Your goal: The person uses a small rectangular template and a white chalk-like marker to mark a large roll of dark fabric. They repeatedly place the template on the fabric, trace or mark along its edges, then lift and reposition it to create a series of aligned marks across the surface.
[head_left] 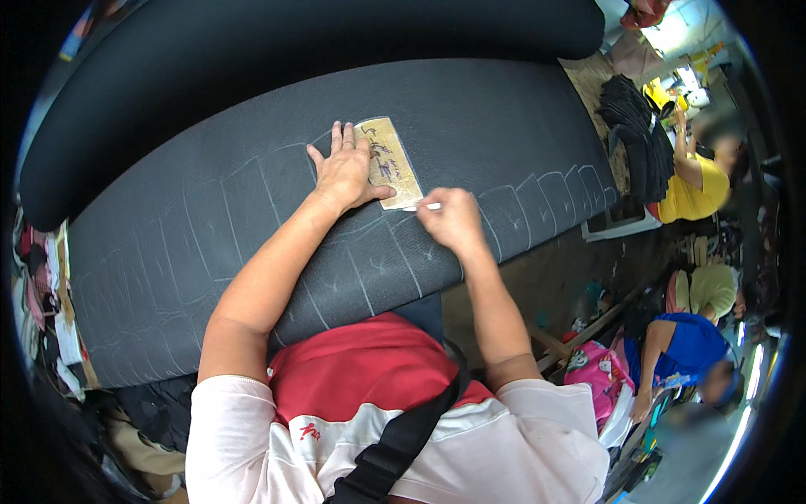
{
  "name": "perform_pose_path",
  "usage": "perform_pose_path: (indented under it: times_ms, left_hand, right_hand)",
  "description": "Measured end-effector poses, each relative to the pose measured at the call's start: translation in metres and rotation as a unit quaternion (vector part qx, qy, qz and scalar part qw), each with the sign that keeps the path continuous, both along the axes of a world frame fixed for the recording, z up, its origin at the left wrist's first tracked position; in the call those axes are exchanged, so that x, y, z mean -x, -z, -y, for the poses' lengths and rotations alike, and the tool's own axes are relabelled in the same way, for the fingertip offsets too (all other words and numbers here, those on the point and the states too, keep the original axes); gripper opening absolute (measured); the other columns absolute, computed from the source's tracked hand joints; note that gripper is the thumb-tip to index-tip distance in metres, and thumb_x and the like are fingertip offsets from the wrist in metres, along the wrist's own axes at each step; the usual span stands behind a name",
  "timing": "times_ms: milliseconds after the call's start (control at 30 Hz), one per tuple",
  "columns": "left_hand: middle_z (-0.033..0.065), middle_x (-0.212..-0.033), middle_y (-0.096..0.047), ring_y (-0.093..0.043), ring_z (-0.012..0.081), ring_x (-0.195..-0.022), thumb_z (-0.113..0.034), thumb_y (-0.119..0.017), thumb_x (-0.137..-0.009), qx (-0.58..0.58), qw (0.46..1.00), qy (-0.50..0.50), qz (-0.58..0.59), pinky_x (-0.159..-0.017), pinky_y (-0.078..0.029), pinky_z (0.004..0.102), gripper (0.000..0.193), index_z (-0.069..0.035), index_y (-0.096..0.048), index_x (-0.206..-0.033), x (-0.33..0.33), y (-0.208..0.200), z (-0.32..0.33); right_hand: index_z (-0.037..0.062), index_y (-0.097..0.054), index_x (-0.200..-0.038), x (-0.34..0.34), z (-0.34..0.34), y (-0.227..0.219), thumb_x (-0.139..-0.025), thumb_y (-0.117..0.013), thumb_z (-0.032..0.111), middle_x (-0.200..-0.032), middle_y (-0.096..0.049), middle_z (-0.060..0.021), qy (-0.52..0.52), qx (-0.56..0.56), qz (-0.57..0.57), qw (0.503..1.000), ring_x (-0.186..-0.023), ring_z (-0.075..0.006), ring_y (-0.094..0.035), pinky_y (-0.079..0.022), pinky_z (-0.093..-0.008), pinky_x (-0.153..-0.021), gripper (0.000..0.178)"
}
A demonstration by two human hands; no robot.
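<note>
Atop the black sheet (487, 109), I see the tan template (391, 160) partly under a wide-spread L hand (341, 175); R hand (456, 220) pinches a white marker (426, 207) (tip contact unclear). W/ light L pressure, template could slip askew.

Table (589, 82) — white-lined black sheet (478, 109) atop

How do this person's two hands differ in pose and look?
The left hand lies spread over the tan card and dark material; the right hand is curled around a thin white stick. The left hand looks sharp, the right hand slightly blurred. Both are bare.
</note>
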State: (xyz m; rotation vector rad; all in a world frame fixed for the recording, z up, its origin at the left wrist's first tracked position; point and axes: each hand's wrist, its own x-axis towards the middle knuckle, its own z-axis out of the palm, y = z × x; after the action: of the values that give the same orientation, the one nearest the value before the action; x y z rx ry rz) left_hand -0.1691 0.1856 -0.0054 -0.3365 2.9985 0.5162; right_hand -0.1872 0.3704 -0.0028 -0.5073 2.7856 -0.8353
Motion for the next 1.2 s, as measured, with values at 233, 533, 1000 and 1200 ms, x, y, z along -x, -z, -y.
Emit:
perform_pose_path:
  times_ms: [233,533,1000,1200]
  left_hand:
    - [0.0163,-0.103,-0.056,-0.057,0.0249,-0.093,-0.006,-0.075,-0.065,-0.233,0.932,-0.062,-0.270,-0.079,-0.046,0.0368,0.041,-0.005,-0.058,-0.103,0.026,-0.028,0.006]
    - [0.0115,-0.100,-0.064,-0.058,0.0260,-0.101,-0.015,-0.077,-0.065,-0.183,0.942,0.236,-0.156,-0.091,-0.045,0.0380,0.031,-0.006,-0.066,-0.092,0.009,0.000,-0.052]
    - [0.0044,-0.147,-0.029,-0.023,0.0186,-0.137,-0.050,-0.055,-0.083,-0.025,0.986,0.147,-0.077,-0.105,-0.008,0.0669,0.070,-0.008,-0.038,-0.137,0.035,0.031,-0.038]
    - [0.0053,-0.146,-0.032,-0.024,0.0183,-0.137,-0.048,-0.056,-0.083,-0.037,0.988,0.127,-0.075,-0.105,-0.008,0.0664,0.071,-0.008,-0.037,-0.137,0.036,0.031,-0.041]
  right_hand:
    - [-0.0007,-0.066,-0.096,0.033,-0.049,-0.037,-0.087,-0.060,0.006,-0.063,-0.057,0.0010,0.092,0.342,0.018,0.935,-0.052,-0.0027,-0.052,-0.041,-0.0164,-0.045,0.013]
    - [0.0049,-0.064,-0.108,0.068,-0.041,0.007,-0.083,-0.064,0.010,-0.088,-0.067,-0.0062,0.106,0.196,-0.055,0.973,-0.072,-0.0131,-0.062,-0.050,-0.0263,-0.067,0.025]
    - [0.0040,-0.063,-0.109,0.067,-0.034,0.031,-0.080,-0.064,0.012,-0.091,-0.067,-0.0169,0.064,0.208,-0.134,0.967,-0.088,-0.0280,-0.065,-0.050,-0.0352,-0.077,0.031]
    - [-0.0014,-0.064,-0.100,0.112,0.004,0.014,-0.087,-0.057,0.011,-0.079,-0.069,-0.0108,-0.042,0.251,-0.041,0.966,-0.071,-0.0137,-0.066,-0.050,-0.0250,-0.063,0.019]
